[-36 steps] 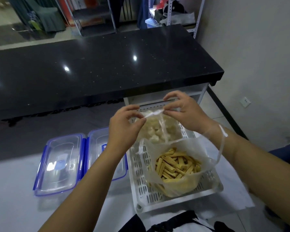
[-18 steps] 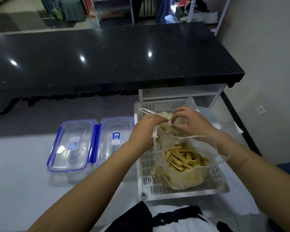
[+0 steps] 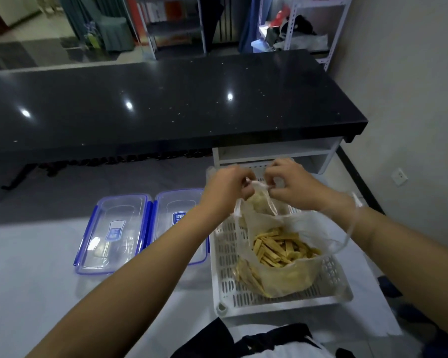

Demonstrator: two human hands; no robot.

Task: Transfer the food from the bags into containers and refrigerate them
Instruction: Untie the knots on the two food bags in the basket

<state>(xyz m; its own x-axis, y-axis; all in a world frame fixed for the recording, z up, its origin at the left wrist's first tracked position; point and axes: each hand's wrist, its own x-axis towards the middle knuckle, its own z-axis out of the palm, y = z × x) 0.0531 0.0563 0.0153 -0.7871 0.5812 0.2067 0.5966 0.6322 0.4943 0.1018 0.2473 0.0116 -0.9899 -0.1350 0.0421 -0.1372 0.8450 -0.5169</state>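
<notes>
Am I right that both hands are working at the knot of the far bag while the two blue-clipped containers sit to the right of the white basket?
Not quite: the head view shows the containers left of the white basket. The rest holds: left hand and right hand pinch the far bag.

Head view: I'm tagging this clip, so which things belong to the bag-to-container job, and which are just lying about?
Part of the job:
- left hand and right hand, pinching the knotted bag
- open bag of yellow strips
- white basket
- two blue-trimmed containers

Lying about:
- black counter
- shelves with clutter
- wall socket
</notes>
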